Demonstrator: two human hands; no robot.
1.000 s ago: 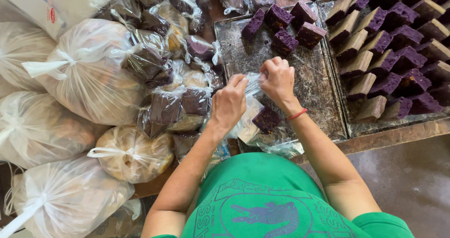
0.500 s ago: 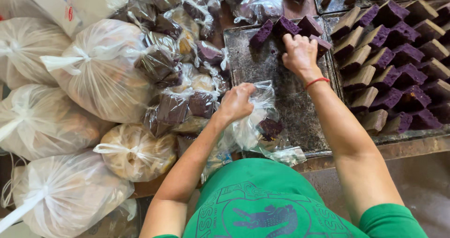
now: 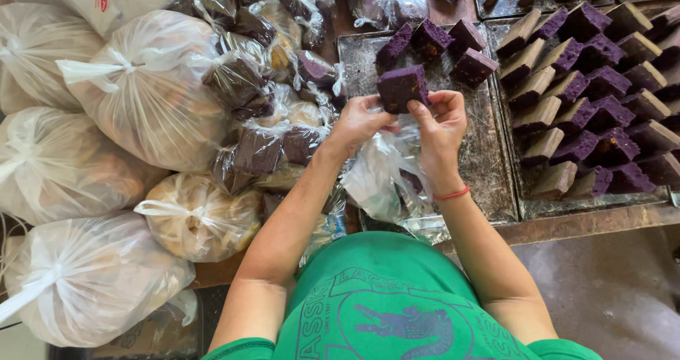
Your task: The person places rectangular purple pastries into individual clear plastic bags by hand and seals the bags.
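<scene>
**Purple cake square held over an open bag**

A clear plastic bag [image 3: 386, 176] was held open at the near edge of the dark metal tray [image 3: 489, 169], its mouth gathered under the left hand [image 3: 358, 122], whose fingers were closed on the film. Just above it, a purple cake square [image 3: 402, 88] was gripped by the right hand [image 3: 443, 122], fingertips pinched on its near side, with the left thumb touching it too. The step in hand was judged to be the bagging of a piece; lowering it through the bag's mouth would call for a wide opening and a light grip, since the block looked crumbly, deep violet, roughly cut and matte. Further back on the tray, four more squares [image 3: 453, 45] were left. At the far right, rows of brown-topped slices [image 3: 588, 98] were ranged; tied sacks [image 3: 142, 91] were piled at the left.
</scene>
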